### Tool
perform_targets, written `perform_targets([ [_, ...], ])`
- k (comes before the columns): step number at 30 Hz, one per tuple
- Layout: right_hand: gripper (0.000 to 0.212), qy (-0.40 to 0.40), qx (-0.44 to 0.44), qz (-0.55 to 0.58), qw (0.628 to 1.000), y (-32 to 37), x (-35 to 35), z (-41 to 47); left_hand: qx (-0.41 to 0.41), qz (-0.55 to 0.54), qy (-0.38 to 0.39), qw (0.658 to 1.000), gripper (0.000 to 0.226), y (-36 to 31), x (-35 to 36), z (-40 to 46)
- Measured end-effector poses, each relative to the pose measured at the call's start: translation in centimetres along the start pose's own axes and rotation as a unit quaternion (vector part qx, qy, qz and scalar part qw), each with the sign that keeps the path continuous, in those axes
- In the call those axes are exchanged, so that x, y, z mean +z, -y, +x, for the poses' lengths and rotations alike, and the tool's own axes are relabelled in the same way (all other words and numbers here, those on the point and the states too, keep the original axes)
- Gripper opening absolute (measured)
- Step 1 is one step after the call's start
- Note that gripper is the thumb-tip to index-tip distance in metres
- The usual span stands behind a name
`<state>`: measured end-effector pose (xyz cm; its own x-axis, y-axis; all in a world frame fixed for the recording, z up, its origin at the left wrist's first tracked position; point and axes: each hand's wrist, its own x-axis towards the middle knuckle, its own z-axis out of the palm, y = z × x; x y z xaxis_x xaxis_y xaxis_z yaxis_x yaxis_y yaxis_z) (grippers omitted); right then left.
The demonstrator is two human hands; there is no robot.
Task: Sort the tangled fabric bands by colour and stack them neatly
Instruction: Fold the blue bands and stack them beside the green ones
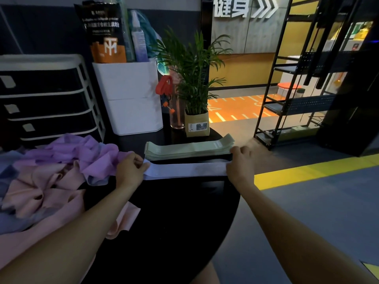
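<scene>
Both hands pinch the pale lilac flat fabric band (184, 168) taut, left hand (131, 169) and right hand (239, 163) at its ends; it runs left-right on the black round table (174, 212), parallel to and just in front of the neat pale green band stack (188, 149)

Two bare forearms come into view, one from 7 o'clock, the other from 5 o'clock. No sleeves, watch, rings or gloves show on the left hand (130, 170) or right hand (240, 165). A bare knee shows at 6 o'clock.
</scene>
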<state>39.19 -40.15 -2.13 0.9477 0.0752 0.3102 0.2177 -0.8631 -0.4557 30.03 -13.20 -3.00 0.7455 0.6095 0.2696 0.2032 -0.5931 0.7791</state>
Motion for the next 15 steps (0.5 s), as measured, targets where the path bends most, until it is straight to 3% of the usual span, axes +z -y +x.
perform_targets([
  [7,0.032,0.091,-0.123,0.085,0.985,4.4,1.8,-2.6,0.03,-0.014,-0.004,0.999,0.02,1.2,-0.2,-1.2],
  [15,0.027,0.07,-0.181,0.085,0.977,5.0,4.4,-4.8,0.066,0.029,-0.005,0.997,0.028,1.9,0.4,-3.1],
])
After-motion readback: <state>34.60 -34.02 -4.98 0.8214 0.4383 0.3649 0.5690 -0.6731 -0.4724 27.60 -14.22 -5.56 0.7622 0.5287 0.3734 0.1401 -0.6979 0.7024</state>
